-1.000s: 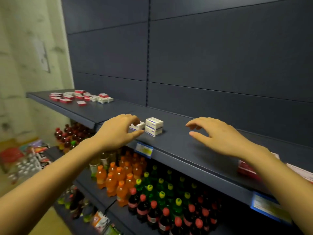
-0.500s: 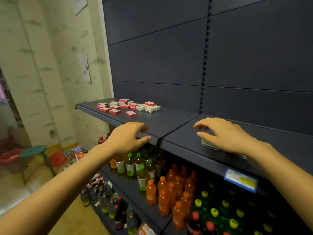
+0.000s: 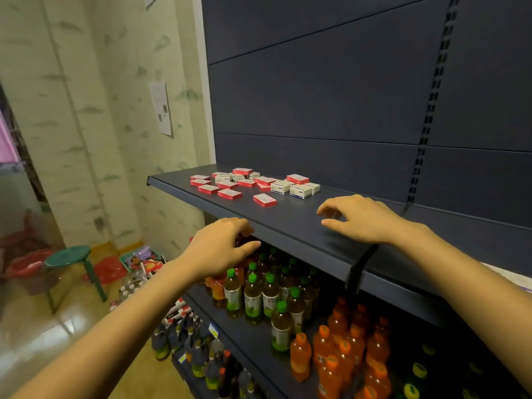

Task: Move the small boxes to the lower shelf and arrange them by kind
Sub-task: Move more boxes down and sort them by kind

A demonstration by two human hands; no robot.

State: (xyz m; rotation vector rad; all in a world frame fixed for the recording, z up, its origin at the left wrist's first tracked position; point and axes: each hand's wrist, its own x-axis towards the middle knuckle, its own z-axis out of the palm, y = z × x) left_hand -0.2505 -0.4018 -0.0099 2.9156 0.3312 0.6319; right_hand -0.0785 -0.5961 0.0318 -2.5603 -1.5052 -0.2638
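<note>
Left hand (image 3: 221, 249), right hand (image 3: 359, 220): grip loose, empty. Risk imo: hasty grab shoves red boxes (image 3: 229, 193) off shelf (image 3: 288, 221) edge.

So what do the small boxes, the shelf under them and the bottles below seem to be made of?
Small boxes: likely printed cardboard, slightly glossy; crisp folded edges, flat printed faces.
Shelf: probably painted sheet metal, dark matte; thin folded front lip, slotted upright behind.
Bottles: apparently clear plastic, shiny; liquid shows through, coloured screw caps.
</note>
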